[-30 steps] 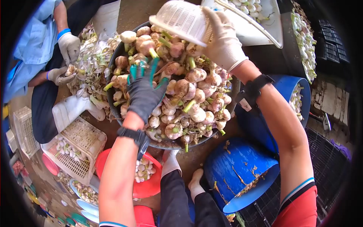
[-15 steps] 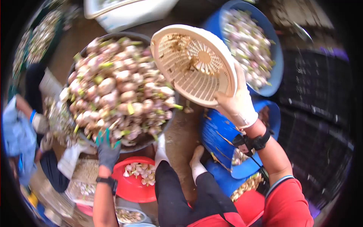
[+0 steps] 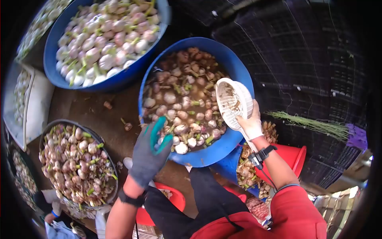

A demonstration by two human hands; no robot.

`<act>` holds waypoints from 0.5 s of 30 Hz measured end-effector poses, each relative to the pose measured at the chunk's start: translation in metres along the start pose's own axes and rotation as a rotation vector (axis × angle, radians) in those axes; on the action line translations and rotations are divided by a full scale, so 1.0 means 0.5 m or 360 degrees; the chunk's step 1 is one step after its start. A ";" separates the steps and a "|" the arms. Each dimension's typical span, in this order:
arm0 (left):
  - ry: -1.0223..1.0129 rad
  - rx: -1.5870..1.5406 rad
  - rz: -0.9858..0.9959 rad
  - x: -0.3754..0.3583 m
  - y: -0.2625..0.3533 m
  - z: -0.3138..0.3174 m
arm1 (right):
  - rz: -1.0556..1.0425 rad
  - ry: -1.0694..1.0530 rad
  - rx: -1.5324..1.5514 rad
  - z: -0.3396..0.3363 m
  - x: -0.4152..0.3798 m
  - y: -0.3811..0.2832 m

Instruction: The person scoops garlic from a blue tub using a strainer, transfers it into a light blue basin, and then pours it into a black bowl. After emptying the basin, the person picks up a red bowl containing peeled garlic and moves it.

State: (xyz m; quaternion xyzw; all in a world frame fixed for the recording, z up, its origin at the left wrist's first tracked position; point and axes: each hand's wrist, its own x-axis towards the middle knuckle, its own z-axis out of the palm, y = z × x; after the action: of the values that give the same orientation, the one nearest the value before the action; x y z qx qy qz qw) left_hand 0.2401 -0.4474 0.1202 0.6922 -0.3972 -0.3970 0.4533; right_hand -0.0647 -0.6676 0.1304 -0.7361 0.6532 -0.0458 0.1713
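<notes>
Right hand (image 3: 250, 124), in a pale glove, grips the rim of a white perforated plastic basket (image 3: 231, 104), round, tilted, brown debris clinging inside, at the blue tub's right edge. Left hand (image 3: 150, 150), in a grey glove with green fingertips, spread at the near rim. Blue tub (image 3: 238, 69): smooth plastic, murky brown water, rounded garlic bulbs (image 3: 181, 129), off-white to purplish, some green-stemmed.

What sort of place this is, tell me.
Likely a garlic-washing area: garlic bulbs soaking in a blue tub of brown water, a plastic colander, and a dark basin heaped with more bulbs.
</notes>
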 end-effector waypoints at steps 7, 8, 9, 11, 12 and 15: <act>0.0029 0.0386 -0.0370 0.337 -0.235 0.168 | 0.0239 -0.0143 -0.0282 0.166 0.085 0.134; 0.0010 0.0368 -0.0417 0.368 -0.248 0.166 | 0.0243 -0.0178 -0.0300 0.187 0.099 0.128; -0.0005 0.0346 -0.0465 0.394 -0.265 0.161 | 0.0241 -0.0213 -0.0321 0.209 0.117 0.125; -0.0019 0.0265 -0.0613 0.427 -0.278 0.163 | 0.0201 -0.0217 -0.0326 0.247 0.150 0.134; 0.0012 0.0256 -0.0571 0.442 -0.303 0.174 | 0.0296 -0.0327 -0.0310 0.263 0.164 0.131; 0.0041 0.0440 -0.0493 0.472 -0.356 0.195 | 0.0429 -0.0504 -0.0235 0.305 0.182 0.127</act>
State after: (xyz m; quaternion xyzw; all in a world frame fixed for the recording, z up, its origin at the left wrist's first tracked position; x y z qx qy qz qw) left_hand 0.2725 -0.6436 -0.1192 0.8056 -0.3309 -0.3948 0.2927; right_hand -0.0672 -0.7329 -0.0466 -0.6507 0.7122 0.1418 0.2218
